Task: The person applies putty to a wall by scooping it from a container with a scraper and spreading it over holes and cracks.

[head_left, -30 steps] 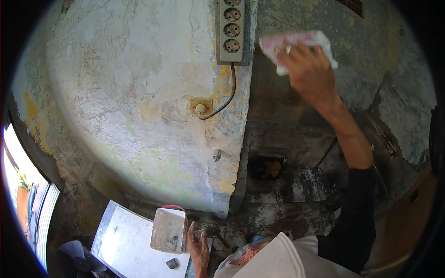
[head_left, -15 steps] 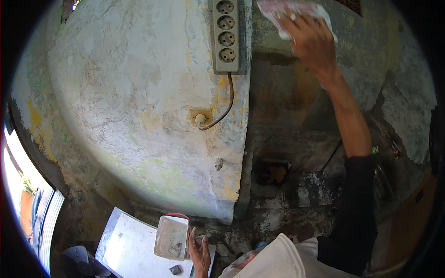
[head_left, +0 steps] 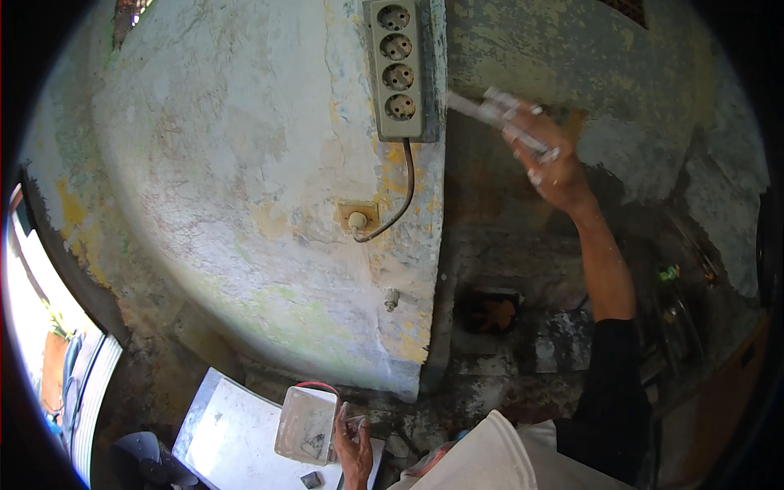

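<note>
My right hand (head_left: 549, 167) is raised in front of the dark recessed wall, its fingers closed on a thin, flat, pale sheet (head_left: 474, 106). The sheet shows almost edge-on and is blurred by motion, so its material cannot be made out. White smears mark the fingers. Low down, my left hand (head_left: 353, 452) is at the right side of a clear rectangular tub (head_left: 292, 425) with a red handle, its fingers against the tub's wall. Pale residue coats the inside of the tub. Beneath it lies a white board (head_left: 220, 433).
A small dark block (head_left: 311, 480) rests on the board. On the wall's corner hangs a grey power strip (head_left: 398, 73), its cable running to a plug (head_left: 357, 220). A tap-like fitting (head_left: 392, 300) juts out lower. A dark opening (head_left: 490, 312) lies behind.
My right hand has come down and away from the upper wall, and the sheet has turned from flat to edge-on. My left hand and the tub stay together, nearly in place.
</note>
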The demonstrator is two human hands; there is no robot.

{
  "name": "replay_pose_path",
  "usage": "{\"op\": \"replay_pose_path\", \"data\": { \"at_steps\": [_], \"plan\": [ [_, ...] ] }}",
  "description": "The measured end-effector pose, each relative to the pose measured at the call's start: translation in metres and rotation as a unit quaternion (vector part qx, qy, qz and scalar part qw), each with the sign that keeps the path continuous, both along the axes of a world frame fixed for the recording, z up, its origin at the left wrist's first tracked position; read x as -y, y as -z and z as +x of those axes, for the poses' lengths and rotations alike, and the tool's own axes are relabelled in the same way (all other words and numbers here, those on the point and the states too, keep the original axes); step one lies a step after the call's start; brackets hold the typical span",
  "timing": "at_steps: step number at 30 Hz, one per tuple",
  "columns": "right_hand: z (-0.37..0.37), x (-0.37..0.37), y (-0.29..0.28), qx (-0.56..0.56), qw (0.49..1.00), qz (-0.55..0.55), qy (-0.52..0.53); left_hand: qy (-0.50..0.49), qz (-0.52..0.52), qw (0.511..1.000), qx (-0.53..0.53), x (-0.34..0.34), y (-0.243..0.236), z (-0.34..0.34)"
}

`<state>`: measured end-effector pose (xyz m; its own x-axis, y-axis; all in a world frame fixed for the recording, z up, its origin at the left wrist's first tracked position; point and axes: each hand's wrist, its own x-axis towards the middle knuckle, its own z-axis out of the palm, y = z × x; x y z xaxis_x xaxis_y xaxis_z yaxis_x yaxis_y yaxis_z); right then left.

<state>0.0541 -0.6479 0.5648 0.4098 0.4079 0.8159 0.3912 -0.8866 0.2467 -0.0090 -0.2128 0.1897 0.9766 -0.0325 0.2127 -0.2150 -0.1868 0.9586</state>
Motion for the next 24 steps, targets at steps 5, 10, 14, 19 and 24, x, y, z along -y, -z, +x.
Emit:
{"op": "replay_pose_path", "data": {
  "at_steps": [5,10,14,19,24],
  "plan": [
    [0.092,0.028,-0.051,0.147,0.92,0.295,-0.213,-0.019,0.087,0.996,-0.03,-0.014,0.02,0.0],
    [0.189,0.063,-0.109,0.17,0.928,0.223,-0.245,-0.09,0.107,0.987,-0.085,0.031,-0.002,-0.016],
    [0.202,0.035,-0.063,0.333,0.918,0.085,-0.198,-0.145,0.115,0.981,-0.05,0.065,-0.008,-0.033],
    [0.163,0.042,0.099,0.18,0.961,0.072,-0.199,-0.203,0.02,0.97,-0.133,0.096,-0.015,-0.056],
    [0.149,0.071,0.069,0.184,0.935,0.209,-0.221,-0.214,0.042,0.968,-0.125,0.134,-0.053,-0.027]
  ]
}}
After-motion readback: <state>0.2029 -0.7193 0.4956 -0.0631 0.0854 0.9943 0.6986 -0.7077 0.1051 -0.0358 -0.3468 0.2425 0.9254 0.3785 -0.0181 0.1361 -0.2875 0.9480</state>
